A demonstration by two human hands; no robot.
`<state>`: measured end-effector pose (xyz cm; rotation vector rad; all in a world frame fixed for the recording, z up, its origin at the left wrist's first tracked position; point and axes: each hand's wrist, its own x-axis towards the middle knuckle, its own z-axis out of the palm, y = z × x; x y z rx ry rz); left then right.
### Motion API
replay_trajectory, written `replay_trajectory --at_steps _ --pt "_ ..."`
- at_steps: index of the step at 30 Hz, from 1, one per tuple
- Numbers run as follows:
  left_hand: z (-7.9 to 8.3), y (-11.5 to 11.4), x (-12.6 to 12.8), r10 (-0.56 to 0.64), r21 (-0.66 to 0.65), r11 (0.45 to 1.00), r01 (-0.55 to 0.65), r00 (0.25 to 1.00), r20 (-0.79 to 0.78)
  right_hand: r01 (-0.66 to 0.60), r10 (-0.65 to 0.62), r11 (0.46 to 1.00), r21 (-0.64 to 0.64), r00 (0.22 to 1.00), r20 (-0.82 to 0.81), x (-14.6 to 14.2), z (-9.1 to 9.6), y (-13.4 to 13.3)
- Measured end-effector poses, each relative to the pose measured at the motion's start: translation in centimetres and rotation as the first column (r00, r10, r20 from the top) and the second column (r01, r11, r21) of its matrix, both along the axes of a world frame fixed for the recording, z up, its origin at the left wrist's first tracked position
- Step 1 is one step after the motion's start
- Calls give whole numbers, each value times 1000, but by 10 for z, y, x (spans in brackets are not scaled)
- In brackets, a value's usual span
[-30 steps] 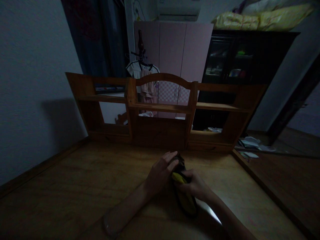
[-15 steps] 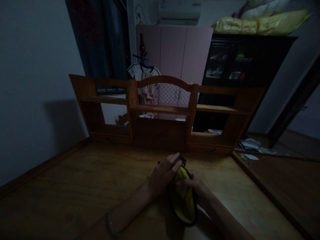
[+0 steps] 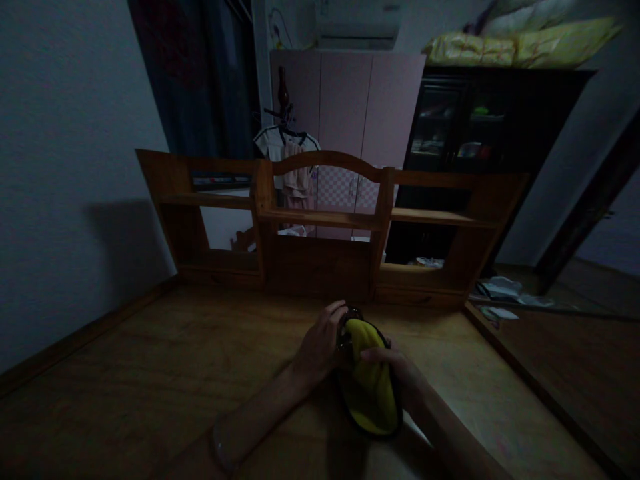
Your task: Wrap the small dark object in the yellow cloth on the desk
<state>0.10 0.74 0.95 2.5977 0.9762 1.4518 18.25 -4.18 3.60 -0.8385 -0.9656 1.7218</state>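
A yellow cloth (image 3: 375, 397) with a black edging hangs folded between my hands, low over the wooden bed-like surface. My right hand (image 3: 400, 370) is closed on its right side, the thumb pressed over the yellow face. On the other side my left hand (image 3: 320, 343) is closed around a dark, shiny object (image 3: 344, 339), which touches the cloth's upper part. Fingers and cloth cover most of that object, so I cannot tell its kind.
A wooden shelf unit (image 3: 325, 217) with open compartments stands along the far edge. A raised wooden rim (image 3: 530, 383) runs down the right side, and a pale wall (image 3: 75, 200) rises at left. Papers and bags (image 3: 505, 290) lie beyond the rim.
My left hand has shifted slightly left and down, exposing more of the dark shiny object. The cloth has moved a little to the right and up with my right hand.
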Motion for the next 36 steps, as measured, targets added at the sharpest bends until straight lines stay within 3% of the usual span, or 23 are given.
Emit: replay_trajectory --at_steps 5,9,12,15,18,20,21,23,26,28,30,36 --pt "-3 2 5 101 -277 961 -8 940 326 -47 48 998 45 999 -23 4 3 -1" --pt "-8 6 6 211 -452 892 16 870 446 -83 85 995 47 995 -53 3 0 1" --pt "-10 11 6 263 -478 879 -7 842 471 -37 37 999 -10 998 -49 4 3 3" --pt "-10 12 6 226 -422 907 11 831 507 92 -93 995 -34 995 -33 6 9 7" --pt "-7 7 7 186 -371 928 19 841 507 254 -256 966 45 966 43 12 11 10" --pt "-5 3 8 167 -361 932 24 857 488 352 -386 910 221 913 134 15 12 10" --pt "-4 1 8 157 -358 933 29 863 480 386 -463 857 342 868 181 16 12 10" --pt "-3 -2 10 136 -360 932 47 873 468 381 -621 701 603 742 253 15 11 8" --pt "-2 -5 11 89 -392 914 108 888 452 105 -743 450 887 595 307 7 7 5" --pt "-2 -7 12 60 -405 904 136 897 438 -130 -755 341 931 552 354 -1 3 3" --pt "-1 -7 11 49 -389 912 129 908 415 -243 -782 318 916 478 399 -8 0 0" --pt "-1 -5 7 -11 -266 959 99 950 311 -352 -842 394 849 233 487 -13 1 -8"
